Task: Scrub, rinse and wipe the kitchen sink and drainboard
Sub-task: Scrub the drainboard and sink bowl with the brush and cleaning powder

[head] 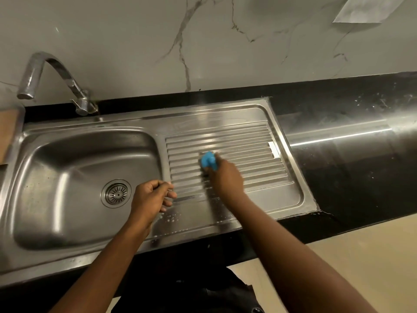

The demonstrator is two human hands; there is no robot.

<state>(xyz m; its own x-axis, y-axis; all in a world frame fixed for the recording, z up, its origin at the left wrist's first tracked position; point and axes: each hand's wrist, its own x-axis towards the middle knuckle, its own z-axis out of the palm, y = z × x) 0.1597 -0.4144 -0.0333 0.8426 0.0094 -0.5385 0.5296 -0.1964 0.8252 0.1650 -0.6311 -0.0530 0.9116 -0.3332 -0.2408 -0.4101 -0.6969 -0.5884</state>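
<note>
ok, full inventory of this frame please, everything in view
sink basin: one, steel, left
drain strainer: one, steel, on the basin floor
drainboard: one, steel, ribbed, right of the basin
tap: one, chrome, behind the basin
sponge: one, blue, on the drainboard ribs
suds: a patch, white, on the drainboard's near edge
countertop: one, black, around the sink
wall: one, grey-veined marble, behind
board: one, brown, far left edge
floor: beige, lower right
left hand: fingers loosely curled, holds nothing, above the basin and drainboard divide
right hand: grip on the sponge
</note>
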